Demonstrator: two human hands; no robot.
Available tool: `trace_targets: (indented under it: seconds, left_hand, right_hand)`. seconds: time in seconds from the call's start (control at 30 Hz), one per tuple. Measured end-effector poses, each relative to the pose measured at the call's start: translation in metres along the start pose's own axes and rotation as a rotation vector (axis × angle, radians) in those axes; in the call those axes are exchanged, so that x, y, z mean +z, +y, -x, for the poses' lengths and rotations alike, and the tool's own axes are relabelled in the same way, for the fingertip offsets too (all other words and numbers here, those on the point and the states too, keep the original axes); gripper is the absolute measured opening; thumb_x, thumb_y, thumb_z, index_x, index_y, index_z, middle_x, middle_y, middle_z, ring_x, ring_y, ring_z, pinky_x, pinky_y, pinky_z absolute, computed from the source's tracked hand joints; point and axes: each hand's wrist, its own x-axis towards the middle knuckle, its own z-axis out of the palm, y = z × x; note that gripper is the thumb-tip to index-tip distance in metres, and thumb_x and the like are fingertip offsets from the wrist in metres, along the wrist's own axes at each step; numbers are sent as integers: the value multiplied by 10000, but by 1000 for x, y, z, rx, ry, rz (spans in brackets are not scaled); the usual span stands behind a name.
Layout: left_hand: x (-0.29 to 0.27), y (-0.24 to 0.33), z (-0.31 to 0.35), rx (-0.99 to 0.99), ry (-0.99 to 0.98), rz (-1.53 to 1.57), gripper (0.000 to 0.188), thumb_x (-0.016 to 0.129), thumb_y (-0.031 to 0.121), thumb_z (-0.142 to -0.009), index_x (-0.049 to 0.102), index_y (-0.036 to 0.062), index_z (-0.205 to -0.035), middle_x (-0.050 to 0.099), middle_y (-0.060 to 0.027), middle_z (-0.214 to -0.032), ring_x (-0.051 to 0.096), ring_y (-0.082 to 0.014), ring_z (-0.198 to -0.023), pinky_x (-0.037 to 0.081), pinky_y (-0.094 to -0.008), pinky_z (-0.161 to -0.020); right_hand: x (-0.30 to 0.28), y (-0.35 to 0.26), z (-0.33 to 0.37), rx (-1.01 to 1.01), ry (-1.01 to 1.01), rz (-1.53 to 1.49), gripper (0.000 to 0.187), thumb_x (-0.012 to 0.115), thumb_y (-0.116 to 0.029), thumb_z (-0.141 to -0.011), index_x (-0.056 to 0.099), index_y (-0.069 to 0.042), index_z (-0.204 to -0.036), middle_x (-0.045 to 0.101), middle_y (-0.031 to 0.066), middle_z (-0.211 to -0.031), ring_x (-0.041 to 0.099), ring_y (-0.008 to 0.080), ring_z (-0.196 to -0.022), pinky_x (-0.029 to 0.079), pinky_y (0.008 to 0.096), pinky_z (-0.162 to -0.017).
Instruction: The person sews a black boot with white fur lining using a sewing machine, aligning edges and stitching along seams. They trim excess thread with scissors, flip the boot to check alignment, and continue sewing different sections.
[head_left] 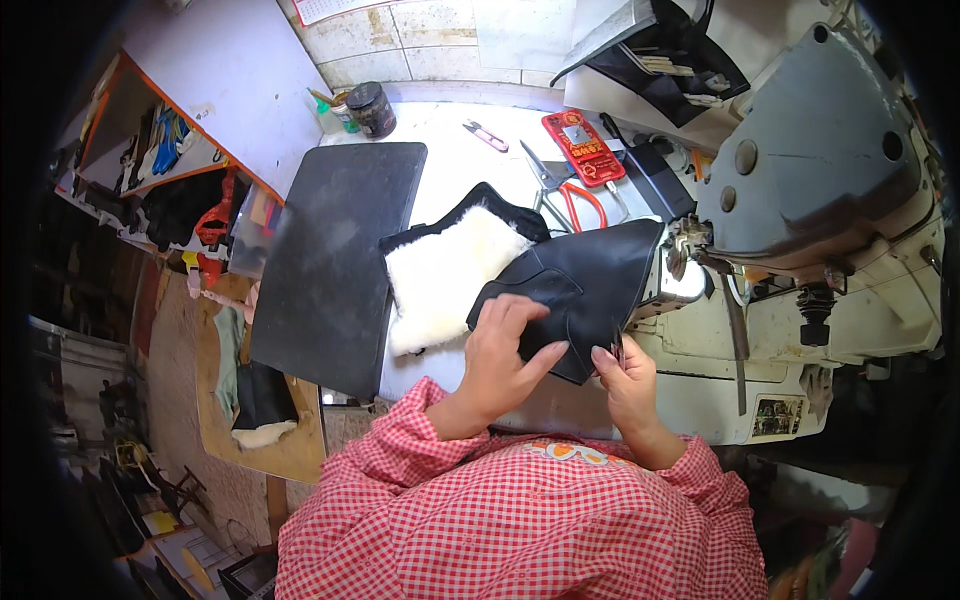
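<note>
A black leather piece with stitched seam lines lies on the white table by the sewing machine, its right side at the machine's arm. My left hand rests on its near left part, fingers spread and curved, thumb pointing right. At the near right edge of the leather, my right hand is closed around a thin dark tool with narrow points. Most of that tool is hidden in the fingers, so its exact kind is unclear. Left of the leather lies a white fleece piece with black edging, partly under it.
The grey sewing machine fills the right side. A black board lies on the left. Beyond the leather are red-handled scissors, a red phone, small thread snips and a dark jar.
</note>
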Motion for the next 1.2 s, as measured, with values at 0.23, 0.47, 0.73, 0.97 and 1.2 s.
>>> trace_targets:
  seconds: [0.23,0.47,0.73,0.97,1.2]
  left_hand:
    - [35,-3,-15,-25,107,-193,135,689,113,-776,599,48,-851,538,-134,-1077,484,-319,-1029,371,-429,-900]
    - [30,-13,-10,-48,122,-14,82,645,39,-805,574,28,-844,538,-143,-1071,484,-325,-1030,372,-431,-901]
    - [31,-16,-7,-120,134,149,64,621,68,-841,570,29,-852,534,-153,-1072,474,-323,-1037,364,-423,-938]
    - [33,-15,-6,-143,161,175,66,627,84,-845,574,48,-858,536,-131,-1068,473,-303,-1029,356,-409,-931]
    - [34,-16,-6,-155,161,199,72,624,93,-836,575,51,-868,536,-125,-1066,476,-315,-1036,358,-425,-910]
  right_hand:
    - [-4,9,1,-59,5,96,230,657,-131,-939,514,-57,-774,472,-71,-691,372,21,-627,325,200,-533]
    - [-6,-6,1,-379,134,582,201,718,-129,-871,561,-36,-955,545,31,-677,467,98,-555,388,263,-511]
    - [7,-81,-13,-918,-46,1611,259,719,-269,-802,597,-95,-950,513,19,-720,542,182,-589,413,329,-518]
    - [29,-82,-25,-951,-117,1900,188,663,-276,-837,528,-154,-788,493,-10,-675,546,142,-558,414,294,-514]
    - [28,-83,-26,-972,-147,1852,164,652,-246,-829,525,-153,-784,494,-11,-674,549,138,-555,413,292,-512]
